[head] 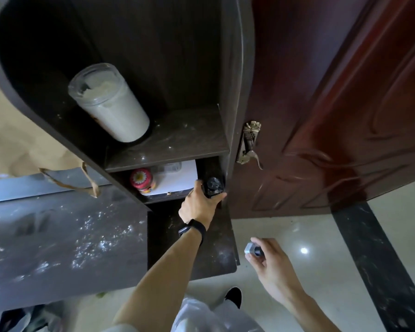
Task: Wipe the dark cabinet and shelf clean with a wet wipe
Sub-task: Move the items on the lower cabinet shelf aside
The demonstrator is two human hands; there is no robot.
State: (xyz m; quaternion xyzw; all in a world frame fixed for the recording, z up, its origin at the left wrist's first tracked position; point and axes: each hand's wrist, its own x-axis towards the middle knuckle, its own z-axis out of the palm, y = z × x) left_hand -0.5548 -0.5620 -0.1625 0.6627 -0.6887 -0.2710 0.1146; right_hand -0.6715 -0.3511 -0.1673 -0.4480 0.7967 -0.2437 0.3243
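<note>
— Dust and white specks lie all over your dark cabinet [228,68], don't they?

— Yes. Your upper shelf [177,140] is speckled, and a tall clear jar [110,101] of white powder stands on its left part, with its lid end nearest you.

— And where are your hands?

— Your left hand [198,204], with a black band [193,230] on the wrist, reaches into the lower compartment and is wrapped around a small dark bottle [212,185] at its right end, close against the cabinet's side wall. Your right hand [271,262] hangs over the pale floor [321,236], well apart from the cabinet, pinching a small cap-like piece [253,250], silver with a dark part, in its fingertips.

— What else sits on that lower shelf?

— A red-lidded jar [141,179] with a flower on top, just beside a white sheet [185,176] lying flat under it.

— And the wet wipe?

— You cannot make one out in either hand. To your left, the grey bench [58,236] is scattered with white specks; to your right, a reddish-brown door [333,104] with a brass handle [248,144] stands just beside the cabinet.
</note>
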